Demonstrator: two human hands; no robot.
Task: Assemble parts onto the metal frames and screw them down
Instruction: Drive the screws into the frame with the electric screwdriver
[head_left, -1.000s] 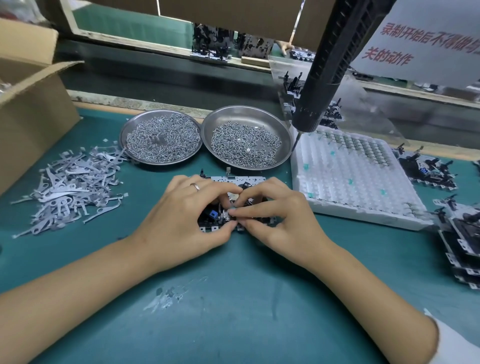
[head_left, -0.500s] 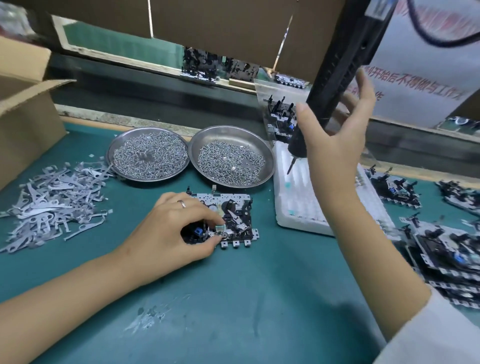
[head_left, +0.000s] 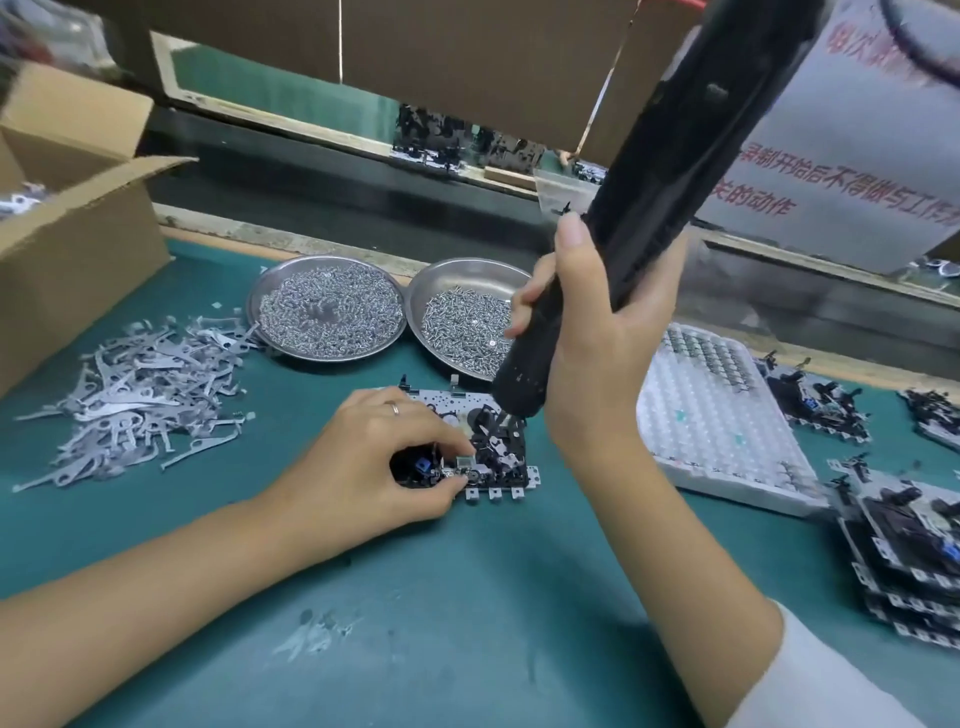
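Two hands (head_left: 363, 467) (head_left: 597, 332) over frame (head_left: 498, 452)

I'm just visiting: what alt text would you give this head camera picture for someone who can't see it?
A person's right hand grips a black electric screwdriver angled down over a small metal frame that the left hand holds on a green table. Behind sit two dishes of screws, with a pile of flat metal pieces to the left.

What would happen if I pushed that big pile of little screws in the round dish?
The screws would probably slide and scatter, since they lie loose. The dish has a low rim, so some might spill onto the green mat. Each looks tiny, likely light.
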